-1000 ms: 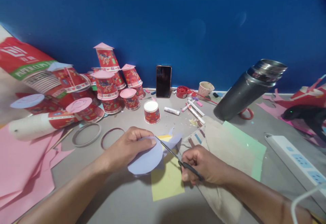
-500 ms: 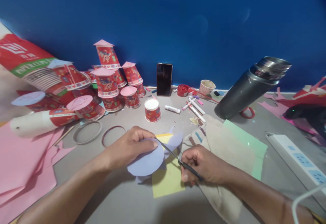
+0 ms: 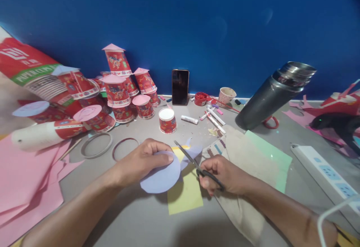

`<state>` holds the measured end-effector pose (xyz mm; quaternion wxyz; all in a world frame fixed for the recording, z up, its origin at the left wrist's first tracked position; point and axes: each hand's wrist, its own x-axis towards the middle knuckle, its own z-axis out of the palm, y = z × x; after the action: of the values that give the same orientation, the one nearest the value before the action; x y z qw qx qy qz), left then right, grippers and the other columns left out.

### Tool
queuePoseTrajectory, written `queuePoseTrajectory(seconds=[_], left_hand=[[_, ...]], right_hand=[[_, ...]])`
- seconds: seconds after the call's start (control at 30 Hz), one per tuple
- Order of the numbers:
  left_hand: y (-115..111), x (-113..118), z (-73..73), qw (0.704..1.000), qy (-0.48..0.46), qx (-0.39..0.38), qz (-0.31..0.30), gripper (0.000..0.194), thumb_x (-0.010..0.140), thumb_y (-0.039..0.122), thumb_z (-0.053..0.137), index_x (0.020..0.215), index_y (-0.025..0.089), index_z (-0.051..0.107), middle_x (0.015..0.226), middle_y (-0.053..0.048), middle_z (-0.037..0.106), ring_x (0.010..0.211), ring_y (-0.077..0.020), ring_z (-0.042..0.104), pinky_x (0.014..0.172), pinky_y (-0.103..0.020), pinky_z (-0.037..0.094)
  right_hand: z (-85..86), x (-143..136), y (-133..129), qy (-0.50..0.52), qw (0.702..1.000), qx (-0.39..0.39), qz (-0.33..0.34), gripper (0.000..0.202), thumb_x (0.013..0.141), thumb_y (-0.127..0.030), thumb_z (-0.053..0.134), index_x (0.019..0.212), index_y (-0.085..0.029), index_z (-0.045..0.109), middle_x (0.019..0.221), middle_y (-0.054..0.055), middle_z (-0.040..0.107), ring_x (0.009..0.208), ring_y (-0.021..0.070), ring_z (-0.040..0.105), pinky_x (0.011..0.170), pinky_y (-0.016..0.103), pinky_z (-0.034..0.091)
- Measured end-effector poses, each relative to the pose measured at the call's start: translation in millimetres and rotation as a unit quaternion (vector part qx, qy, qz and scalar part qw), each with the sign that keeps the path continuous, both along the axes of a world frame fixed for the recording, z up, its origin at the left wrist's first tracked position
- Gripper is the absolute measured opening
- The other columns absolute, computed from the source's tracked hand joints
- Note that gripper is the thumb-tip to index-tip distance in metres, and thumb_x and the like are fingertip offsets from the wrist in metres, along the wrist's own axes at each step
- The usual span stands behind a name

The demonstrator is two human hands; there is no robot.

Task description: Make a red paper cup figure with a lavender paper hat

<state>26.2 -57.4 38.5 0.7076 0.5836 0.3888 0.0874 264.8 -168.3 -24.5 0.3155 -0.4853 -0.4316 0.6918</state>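
My left hand point(image 3: 146, 160) pinches a rounded piece of pale purple paper point(image 3: 163, 175) between thumb and fingers. In my right hand point(image 3: 221, 175) are black-handled scissors point(image 3: 191, 159), their blades pointing up and to the left beside the paper's right edge. Another purple piece point(image 3: 191, 155) lies behind the blades. Under them is a sheet of yellow paper point(image 3: 185, 196) on the grey table. A short red cup with a white top point(image 3: 167, 121) stands just beyond my hands.
Red cups with pink paper cones point(image 3: 116, 89) are stacked at the left, near pink sheets point(image 3: 25, 175) and two rings. A phone point(image 3: 180, 87), markers point(image 3: 216, 121), a dark flask point(image 3: 274, 97), a beige cloth point(image 3: 247, 168) and a power strip point(image 3: 327, 172) stand or lie around.
The scissors have come off the purple paper's edge, and their blades now show in full. The purple scrap has dropped slightly. My left hand has barely moved.
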Motion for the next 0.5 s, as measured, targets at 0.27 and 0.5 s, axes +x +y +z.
queuePoseTrajectory(seconds=[0.27,0.5], left_hand=[[-3.7,6.3,-10.9,0.998,-0.020,-0.012,0.054,0.033,0.068,0.048,0.084,0.072,0.018,0.072,0.062,-0.004,0.071,0.047,-0.0151,0.061,0.042,-0.021,0.042],[-17.9,10.2,-12.8,0.967,-0.030,0.252,-0.027,0.019,0.083,0.035,0.074,0.073,0.021,0.081,0.125,-0.012,0.070,0.110,-0.0301,0.068,0.076,-0.029,0.054]], right_hand=[[-9.7,9.1,4.0,0.056,0.997,0.043,-0.015,0.071,0.056,-0.080,0.084,0.071,-0.014,0.061,0.052,-0.002,0.059,0.046,0.0077,0.049,0.045,0.020,0.033],[-5.4,8.3,4.7,0.074,0.996,0.045,-0.003,0.061,0.061,-0.069,0.087,0.070,-0.015,0.061,0.053,-0.002,0.060,0.046,0.0072,0.048,0.046,0.020,0.034]])
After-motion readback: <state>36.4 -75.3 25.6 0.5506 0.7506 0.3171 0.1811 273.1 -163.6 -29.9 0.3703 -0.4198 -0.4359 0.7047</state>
